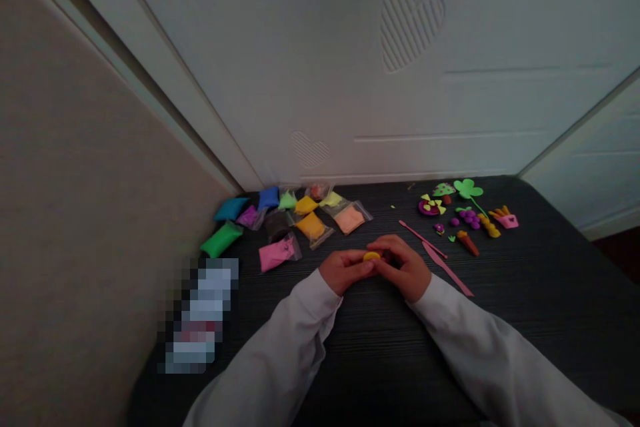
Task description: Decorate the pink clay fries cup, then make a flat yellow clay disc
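Observation:
Between my two hands, just above the dark table (370, 333), is a small flattened piece of yellow modelling clay (371, 256). My left hand (346, 269) pinches it from the left, thumb in front and fingers behind. From the right, my right hand (403, 268) closes on the same piece with thumb and fingertips. Something small and reddish shows by the right fingers, too dark to name. Right of my right hand lie two pink clay tools, a thin stick (423, 238) and a knife-shaped one (447, 268).
Bagged clay stands at back left, including pink (277, 253), orange (313, 227), peach (349, 219) and green (222, 239) packs. Finished clay figures sit at back right: a green clover (468, 188), purple grapes (469, 217), a pink fries box (505, 217). A blurred-out item (203, 317) lies left.

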Demonstrator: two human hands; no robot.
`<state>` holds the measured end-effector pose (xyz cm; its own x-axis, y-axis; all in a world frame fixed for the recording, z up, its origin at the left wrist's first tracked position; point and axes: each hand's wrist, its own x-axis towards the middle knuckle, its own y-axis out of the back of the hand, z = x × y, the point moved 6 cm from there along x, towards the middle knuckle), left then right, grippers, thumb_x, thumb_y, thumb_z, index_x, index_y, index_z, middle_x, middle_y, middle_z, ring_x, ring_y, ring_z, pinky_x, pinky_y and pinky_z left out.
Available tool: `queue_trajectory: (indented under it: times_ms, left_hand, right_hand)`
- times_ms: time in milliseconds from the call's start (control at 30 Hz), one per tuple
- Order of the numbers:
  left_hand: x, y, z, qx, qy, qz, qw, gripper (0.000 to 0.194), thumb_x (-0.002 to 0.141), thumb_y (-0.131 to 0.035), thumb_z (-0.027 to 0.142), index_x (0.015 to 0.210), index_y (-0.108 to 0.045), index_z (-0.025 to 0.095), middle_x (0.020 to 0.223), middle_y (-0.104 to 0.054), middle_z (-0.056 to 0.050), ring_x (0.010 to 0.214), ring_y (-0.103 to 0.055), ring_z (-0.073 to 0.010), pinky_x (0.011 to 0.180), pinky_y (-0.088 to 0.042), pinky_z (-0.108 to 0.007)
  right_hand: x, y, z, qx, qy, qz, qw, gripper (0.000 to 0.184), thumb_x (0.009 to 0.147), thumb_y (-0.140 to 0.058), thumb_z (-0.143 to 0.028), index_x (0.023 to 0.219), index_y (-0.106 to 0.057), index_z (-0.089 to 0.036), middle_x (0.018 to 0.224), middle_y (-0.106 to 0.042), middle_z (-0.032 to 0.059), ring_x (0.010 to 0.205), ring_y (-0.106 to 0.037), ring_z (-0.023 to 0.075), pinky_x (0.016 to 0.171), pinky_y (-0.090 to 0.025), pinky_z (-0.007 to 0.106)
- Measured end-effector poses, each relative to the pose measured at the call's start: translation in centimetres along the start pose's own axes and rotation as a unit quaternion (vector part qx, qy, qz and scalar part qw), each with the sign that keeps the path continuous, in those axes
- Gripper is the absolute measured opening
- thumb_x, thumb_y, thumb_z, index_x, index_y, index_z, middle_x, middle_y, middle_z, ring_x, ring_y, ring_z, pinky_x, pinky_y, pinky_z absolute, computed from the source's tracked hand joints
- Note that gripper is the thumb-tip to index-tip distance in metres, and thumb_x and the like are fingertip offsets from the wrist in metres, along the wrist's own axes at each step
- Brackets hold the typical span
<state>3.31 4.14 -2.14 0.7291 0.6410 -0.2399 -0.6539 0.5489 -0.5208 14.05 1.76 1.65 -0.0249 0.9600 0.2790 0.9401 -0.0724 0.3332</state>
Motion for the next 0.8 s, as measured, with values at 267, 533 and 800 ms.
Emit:
queue_trajectory:
  times_ms: [267, 533, 800]
  left_hand:
    - [0.18, 0.07, -0.2, 0.007, 0.005, 0.013, 1.0, 0.033, 0.064, -0.065, 0.028, 0.092, -0.063, 0.013, 0.094, -0.063, -0.008, 0.091, -0.056, -0.0188, 0.091, -0.037, -0.039]
    - [0.12, 0.09, -0.1, 0.0, 0.021, 0.031, 0.999, 0.03, 0.062, -0.067, 0.026, 0.09, -0.064, 0.014, 0.089, -0.064, -0.005, 0.08, -0.058, -0.0123, 0.081, -0.043, -0.029]
    - [0.25, 0.7, -0.22, 0.01, 0.02, 0.061, 0.998, 0.032, 0.058, -0.069, 0.027, 0.086, -0.064, 0.012, 0.081, -0.064, -0.006, 0.074, -0.058, -0.0125, 0.074, -0.045, -0.028]
  right_hand:
    - [-0.08, 0.19, 0.09, 0.0, -0.014, -0.004, 1.0, 0.019, 0.074, -0.054, -0.031, 0.09, -0.061, -0.024, 0.091, -0.053, 0.005, 0.08, -0.052, 0.0149, 0.065, -0.044, 0.029]
    - [-0.15, 0.34, 0.02, 0.005, -0.014, 0.008, 1.0, 0.019, 0.073, -0.055, -0.031, 0.089, -0.062, -0.023, 0.091, -0.055, 0.005, 0.083, -0.053, 0.0163, 0.069, -0.045, 0.03]
    - [-0.15, 0.28, 0.1, 0.004, -0.02, 0.006, 1.0, 0.019, 0.074, -0.054, -0.032, 0.09, -0.061, -0.023, 0.09, -0.054, 0.0052, 0.081, -0.053, 0.0157, 0.066, -0.045, 0.03]
